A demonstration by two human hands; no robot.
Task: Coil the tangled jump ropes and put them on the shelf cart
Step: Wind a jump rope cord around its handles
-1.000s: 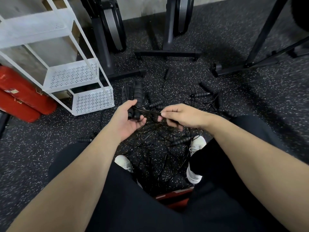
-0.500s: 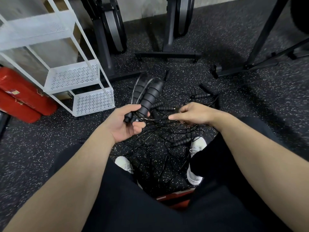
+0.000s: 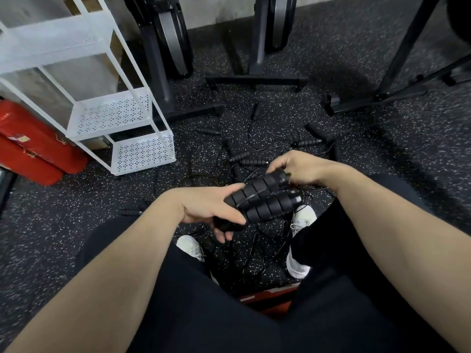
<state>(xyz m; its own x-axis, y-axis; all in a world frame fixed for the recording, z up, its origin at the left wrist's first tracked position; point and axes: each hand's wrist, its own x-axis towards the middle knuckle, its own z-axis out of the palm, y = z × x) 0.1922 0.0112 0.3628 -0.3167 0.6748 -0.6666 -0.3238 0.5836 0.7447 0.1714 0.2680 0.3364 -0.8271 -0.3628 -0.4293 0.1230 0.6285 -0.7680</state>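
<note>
Red rolls [image 3: 38, 154]: two red padded cylinders lying on the floor at the far left, partly behind the cart.
Shelf cart [image 3: 119, 115]: white metal frame with perforated trays, standing at the left; three trays show, and the lowest sits near the floor beside the rope tangle.
Floor [image 3: 63, 225]: dark rubber matting with pale speckles.
Left hand [image 3: 206, 207]: in the middle of the view, thumb on top and fingers curled beneath, gripping the near ends of the ribbed black handles.
Held handles [image 3: 265, 197]: two thick, ribbed, black jump-rope handles lying side by side, slanting up toward the right, with thin black cord running along them; a third dark piece shows under the left palm, too blurred to tell apart.
Right hand [image 3: 303, 169]: just right of the handles' far ends, fingers bent down and touching the tip of the upper handle; whether it pinches the handle or the cord, I cannot tell.
Rope tangle [image 3: 254, 159]: more black handles and thin black cords scattered over the floor beyond and beneath the hands, well short of the cart's trays.
Shoes [image 3: 300, 261]: white trainers on the floor, one either side of the cords, with black-clad legs nearer the camera.
Machine frames [image 3: 254, 80]: black metal bases and uprights at the far middle and far right.
</note>
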